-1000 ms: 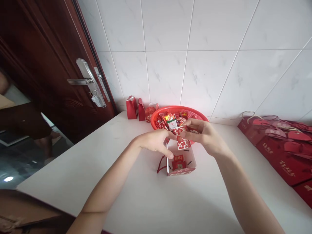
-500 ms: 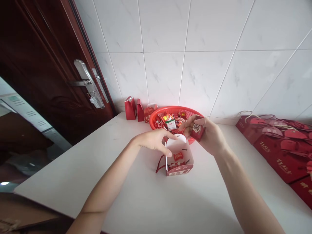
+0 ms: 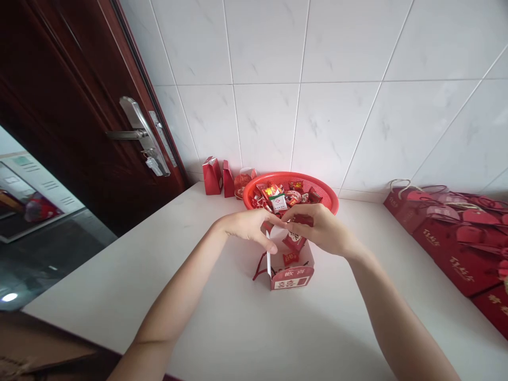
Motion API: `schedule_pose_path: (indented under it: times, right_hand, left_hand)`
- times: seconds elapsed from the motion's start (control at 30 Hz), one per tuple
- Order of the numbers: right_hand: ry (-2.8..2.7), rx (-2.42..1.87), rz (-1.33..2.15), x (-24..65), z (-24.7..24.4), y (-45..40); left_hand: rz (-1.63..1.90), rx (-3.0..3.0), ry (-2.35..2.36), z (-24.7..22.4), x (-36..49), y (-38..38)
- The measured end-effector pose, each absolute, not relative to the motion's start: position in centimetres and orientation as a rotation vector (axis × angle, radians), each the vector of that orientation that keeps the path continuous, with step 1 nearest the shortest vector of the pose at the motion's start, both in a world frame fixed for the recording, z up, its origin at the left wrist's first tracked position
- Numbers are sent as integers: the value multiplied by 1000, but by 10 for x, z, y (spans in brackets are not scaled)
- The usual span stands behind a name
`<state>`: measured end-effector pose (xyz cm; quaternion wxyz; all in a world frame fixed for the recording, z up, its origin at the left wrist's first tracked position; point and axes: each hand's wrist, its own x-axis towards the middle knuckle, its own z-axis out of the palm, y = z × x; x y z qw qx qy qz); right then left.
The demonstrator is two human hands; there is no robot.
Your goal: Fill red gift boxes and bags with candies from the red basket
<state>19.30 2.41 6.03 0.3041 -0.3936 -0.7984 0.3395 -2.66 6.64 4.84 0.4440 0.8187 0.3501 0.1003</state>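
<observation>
My left hand (image 3: pixel 253 226) curves round the left edge of the open box (image 3: pixel 291 280), gripping or not I can't tell, while my right hand (image 3: pixel 329 231) pinches a packet (image 3: pixel 295 243) just inside, above a sweet (image 3: pixel 290 257) already in, with more in the basket (image 3: pixel 327 197) and closing left.

a white tabletop (image 3: pixel 234 328) carries everything here, its left edge running at a slant. near the middle sits a small open red-and-white box (image 3: pixel 291 280), with a dark red cord (image 3: pixel 259 269) looping out at its left side. just behind is a round red basket (image 3: pixel 291 175), filled with wrapped sweets. left of that, two upright red cartons (image 3: pixel 212 177) and a rounded red container (image 3: pixel 241 186) stand in a row. well apart, at the right, red bags (image 3: pixel 440 246) crowd together.
</observation>
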Motion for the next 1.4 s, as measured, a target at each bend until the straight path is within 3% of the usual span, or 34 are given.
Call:
schedule_pose_path:
  times: [0.33, 1.07, 1.2, 1.4]
  right_hand:
    - [-2275, -1200, 842, 219, 74, 16]
    - [-1885, -1279, 687, 283, 97, 18]
    - [-1808, -1291, 658, 284, 90, 32]
    - [-1641, -1335, 549, 282, 87, 42]
  left_hand:
    - [188, 2018, 809, 38, -15, 64]
    - [366, 2123, 810, 49, -9, 55]
    - [545, 2150, 861, 56, -10, 82]
    - [451, 2260, 1262, 57, 15, 169]
